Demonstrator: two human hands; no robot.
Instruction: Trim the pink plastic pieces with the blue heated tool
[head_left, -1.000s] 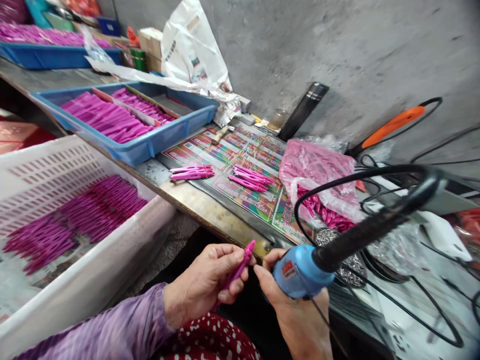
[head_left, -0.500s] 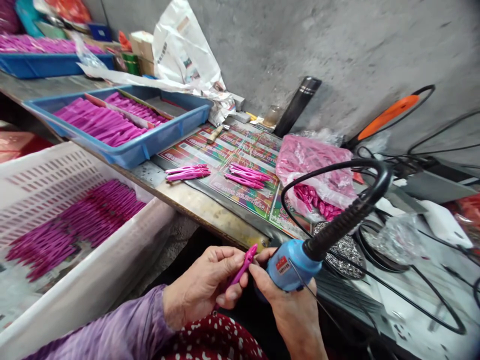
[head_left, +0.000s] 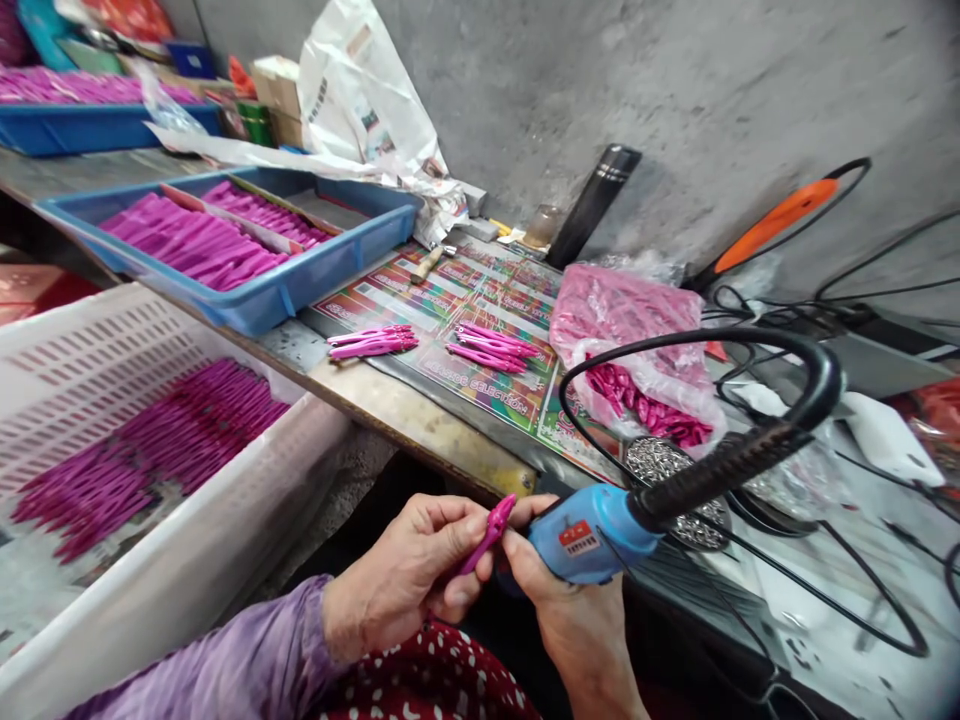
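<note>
Magenta plastic piece (head_left: 493,530) sat slanted in front of you, pinched between the curled thumb and fingers of your left hand (head_left: 409,570); it looked light, stiff and slightly slippery, likely best held along its slim shaft. To its right, your right hand (head_left: 562,610) was wrapped around a blue electric screwdriver (head_left: 600,535).

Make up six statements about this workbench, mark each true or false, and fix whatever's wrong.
1. The left hand holds a pink piece. True.
2. The right hand holds an orange handle. False: it grips a blue tool.
3. Pink sticks lie in the near blue tray. True.
4. The black tube lies flat. False: it stands tilted.
5. The white basket is on the right. False: it's on the left.
6. A bag lies on the table. True.
</note>
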